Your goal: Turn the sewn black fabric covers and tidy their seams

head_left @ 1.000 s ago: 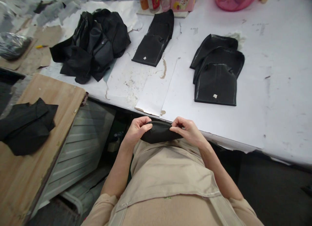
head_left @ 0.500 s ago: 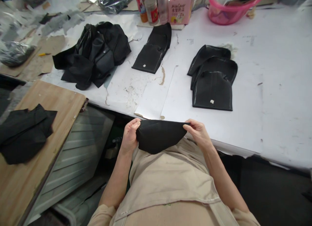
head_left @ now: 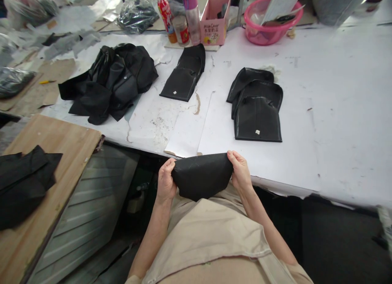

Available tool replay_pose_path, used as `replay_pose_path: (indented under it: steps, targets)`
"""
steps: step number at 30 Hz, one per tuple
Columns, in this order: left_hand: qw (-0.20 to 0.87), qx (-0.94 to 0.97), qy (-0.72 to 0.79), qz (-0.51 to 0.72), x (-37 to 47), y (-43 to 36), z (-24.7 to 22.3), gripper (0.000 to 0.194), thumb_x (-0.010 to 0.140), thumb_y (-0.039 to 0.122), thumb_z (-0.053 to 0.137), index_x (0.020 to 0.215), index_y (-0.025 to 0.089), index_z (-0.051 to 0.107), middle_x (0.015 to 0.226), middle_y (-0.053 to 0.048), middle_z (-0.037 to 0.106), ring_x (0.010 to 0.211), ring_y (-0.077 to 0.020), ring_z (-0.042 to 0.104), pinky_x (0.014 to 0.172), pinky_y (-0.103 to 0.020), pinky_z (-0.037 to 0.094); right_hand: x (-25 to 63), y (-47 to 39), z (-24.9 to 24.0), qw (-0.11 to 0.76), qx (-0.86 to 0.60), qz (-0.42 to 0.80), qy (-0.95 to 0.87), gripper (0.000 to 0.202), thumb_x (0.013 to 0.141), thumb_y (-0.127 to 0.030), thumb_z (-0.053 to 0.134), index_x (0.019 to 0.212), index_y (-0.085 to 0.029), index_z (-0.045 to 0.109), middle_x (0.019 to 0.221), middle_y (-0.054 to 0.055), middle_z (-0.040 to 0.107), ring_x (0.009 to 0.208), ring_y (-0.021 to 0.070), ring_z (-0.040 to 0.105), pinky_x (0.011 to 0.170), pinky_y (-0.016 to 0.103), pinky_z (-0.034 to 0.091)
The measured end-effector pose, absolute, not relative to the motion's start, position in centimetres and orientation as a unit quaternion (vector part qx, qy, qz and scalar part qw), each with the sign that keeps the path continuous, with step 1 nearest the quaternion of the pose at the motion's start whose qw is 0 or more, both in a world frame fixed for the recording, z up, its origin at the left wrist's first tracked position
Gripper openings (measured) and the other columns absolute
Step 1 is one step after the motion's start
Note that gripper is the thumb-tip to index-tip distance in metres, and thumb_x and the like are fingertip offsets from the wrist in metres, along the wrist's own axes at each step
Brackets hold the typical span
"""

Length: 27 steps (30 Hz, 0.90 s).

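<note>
A black fabric piece [head_left: 203,175] is stretched between my two hands, just in front of the table's near edge and over the beige apron. My left hand [head_left: 167,180] pinches its left corner with closed fingers. The upper right corner is gripped by my right hand [head_left: 239,169], thumb and fingers pressed together. Beyond my hands lie overlapping black pieces [head_left: 257,118] with a small white tag on the front one. Farther left, more black pieces [head_left: 180,79] overlap, also with a white tag.
On the white table [head_left: 337,112] rest a crumpled black fabric heap [head_left: 113,79], a pink box [head_left: 215,22], bottles [head_left: 192,18] and a pink basket [head_left: 266,34]. At the left, a wooden board [head_left: 73,141] holds black fabric [head_left: 27,182].
The view has shifted, showing more of the table's far side. The held piece's upper edge has gone from nearly level to tilted, its right end higher. Both hands keep their hold.
</note>
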<state>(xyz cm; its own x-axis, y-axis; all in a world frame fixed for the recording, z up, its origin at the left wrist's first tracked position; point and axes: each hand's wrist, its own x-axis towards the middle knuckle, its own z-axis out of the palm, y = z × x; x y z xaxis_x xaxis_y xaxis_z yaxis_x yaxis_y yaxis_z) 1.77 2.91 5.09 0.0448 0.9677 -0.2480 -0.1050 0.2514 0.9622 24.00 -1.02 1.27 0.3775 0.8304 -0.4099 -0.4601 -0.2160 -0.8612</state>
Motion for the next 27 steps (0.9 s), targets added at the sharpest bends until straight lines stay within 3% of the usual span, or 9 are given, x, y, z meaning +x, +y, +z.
replay_pose_path:
  steps: [3, 6, 10, 13, 16, 19, 23, 25, 27]
  targets:
    - [0.606, 0.476, 0.518, 0.372, 0.1, 3.8, 5.0, 0.036, 0.088, 0.045, 0.059, 0.066, 0.017, 0.055, 0.061, 0.002, 0.047, 0.057, -0.0113, 0.039, 0.057, -0.024, 0.035, 24.9, -0.8, 1.7, 0.595, -0.597, 0.483, -0.236, 0.045, 0.086, -0.053, 0.063, 0.063, -0.022, 0.039, 0.06, -0.004, 0.034, 0.055, 0.0123, 0.032, 0.052, 0.027, 0.029]
    - [0.585, 0.585, 0.489, 0.276, -0.6, 5.0, 6.2, 0.041, 0.089, 0.053, 0.057, 0.077, 0.015, 0.066, 0.071, -0.003, 0.059, 0.065, -0.015, 0.051, 0.064, -0.025, 0.039, 24.9, -0.2, 3.2, 0.553, -0.623, 0.422, -0.358, 0.047, 0.093, -0.05, 0.054, 0.061, -0.022, 0.033, 0.061, -0.004, 0.027, 0.057, 0.012, 0.029, 0.054, 0.028, 0.026]
    - [0.494, 0.754, 0.399, 0.165, 2.2, 6.1, 8.1, 0.033, 0.088, 0.048, 0.062, 0.096, 0.017, 0.07, 0.09, -0.006, 0.07, 0.082, -0.0191, 0.06, 0.076, -0.027, 0.042, 22.3, 0.5, 5.1, 0.472, -0.603, 0.361, -0.532, 0.047, 0.097, -0.044, 0.049, 0.06, -0.021, 0.029, 0.059, -0.005, 0.025, 0.056, 0.0105, 0.028, 0.055, 0.028, 0.024]
    - [0.458, 0.813, 0.332, 0.137, 4.7, 6.7, 8.2, 0.035, 0.095, 0.043, 0.051, 0.078, 0.015, 0.064, 0.071, -0.001, 0.06, 0.067, -0.0138, 0.051, 0.067, -0.025, 0.039, 21.3, 0.5, 5.6, 0.473, -0.578, 0.323, -0.581, 0.045, 0.097, -0.039, 0.049, 0.06, -0.02, 0.032, 0.058, -0.005, 0.028, 0.054, 0.0093, 0.029, 0.054, 0.027, 0.024]
    - [0.466, 0.818, 0.322, 0.1, 4.5, 7.2, 7.5, 0.042, 0.098, 0.041, 0.043, 0.065, 0.016, 0.052, 0.061, 0.003, 0.045, 0.059, -0.0105, 0.04, 0.059, -0.024, 0.032, 23.0, 0.3, 5.5, 0.509, -0.604, 0.291, -0.539, 0.047, 0.097, -0.038, 0.051, 0.059, -0.02, 0.029, 0.058, -0.006, 0.024, 0.054, 0.0087, 0.025, 0.054, 0.027, 0.022]
    - [0.529, 0.767, 0.35, 0.096, 2.2, 7.3, 6.6, 0.046, 0.095, 0.045, 0.049, 0.06, 0.016, 0.047, 0.059, 0.003, 0.04, 0.058, -0.0097, 0.037, 0.057, -0.023, 0.03, 25.8, 0.0, 4.8, 0.563, -0.633, 0.299, -0.438, 0.048, 0.094, -0.041, 0.055, 0.059, -0.02, 0.031, 0.06, -0.005, 0.024, 0.056, 0.009, 0.025, 0.053, 0.026, 0.022]
    - [0.67, 0.574, 0.413, 0.227, -0.2, 5.5, 5.1, 0.05, 0.088, 0.058, 0.057, 0.063, 0.015, 0.053, 0.06, 0.001, 0.049, 0.058, -0.0106, 0.044, 0.057, -0.023, 0.034, 26.9, 0.4, 3.4, 0.622, -0.609, 0.399, -0.288, 0.047, 0.086, -0.048, 0.066, 0.06, -0.02, 0.038, 0.059, -0.006, 0.03, 0.054, 0.0088, 0.028, 0.05, 0.024, 0.024]
    - [0.713, 0.467, 0.421, 0.309, -0.5, 4.0, 4.3, 0.053, 0.082, 0.066, 0.06, 0.073, 0.013, 0.062, 0.064, -0.002, 0.058, 0.063, -0.0136, 0.052, 0.06, -0.025, 0.04, 26.3, 1.0, 2.6, 0.641, -0.594, 0.437, -0.212, 0.047, 0.079, -0.052, 0.07, 0.06, -0.02, 0.042, 0.057, -0.007, 0.035, 0.052, 0.0085, 0.032, 0.049, 0.023, 0.028]
    - [0.731, 0.407, 0.43, 0.338, -0.6, 2.8, 3.6, 0.052, 0.078, 0.064, 0.067, 0.084, 0.012, 0.069, 0.07, -0.005, 0.065, 0.07, -0.0175, 0.059, 0.067, -0.028, 0.045, 25.6, 1.8, 1.9, 0.658, -0.59, 0.446, -0.142, 0.046, 0.073, -0.057, 0.073, 0.062, -0.02, 0.047, 0.057, -0.007, 0.044, 0.053, 0.009, 0.039, 0.051, 0.022, 0.035]
